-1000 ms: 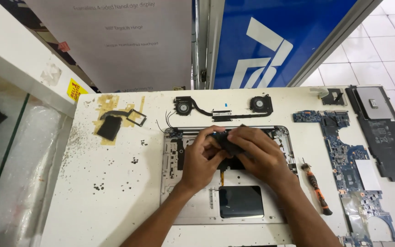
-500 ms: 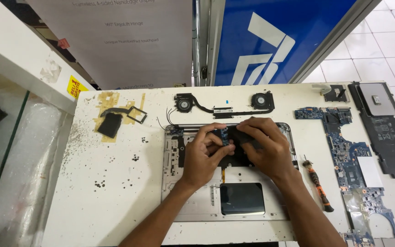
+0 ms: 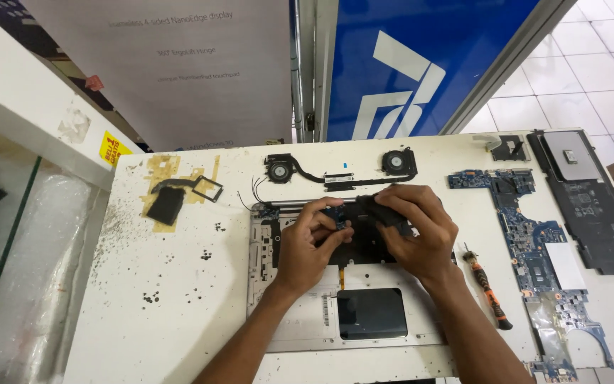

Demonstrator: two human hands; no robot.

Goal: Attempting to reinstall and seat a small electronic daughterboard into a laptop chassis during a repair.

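Note:
A silver laptop base (image 3: 300,320) lies open on the white table, its dark touchpad (image 3: 372,313) near the front. Over its upper middle, my left hand (image 3: 312,242) pinches a small blue circuit part (image 3: 337,217) between thumb and fingers. Beside it, my right hand (image 3: 415,229) is closed around a small black part (image 3: 371,206). The two hands nearly touch. What lies under them in the base is hidden.
A twin-fan heat pipe assembly (image 3: 340,171) lies behind the base. A blue motherboard (image 3: 534,242), a black battery panel (image 3: 588,195) and an orange-handled screwdriver (image 3: 488,295) are to the right. Taped black pieces (image 3: 166,203) sit at left, near a glass counter (image 3: 8,249).
The view has shifted slightly. Both hands have stayed over the upper middle of the base, with the fingers working closer together on the small parts.

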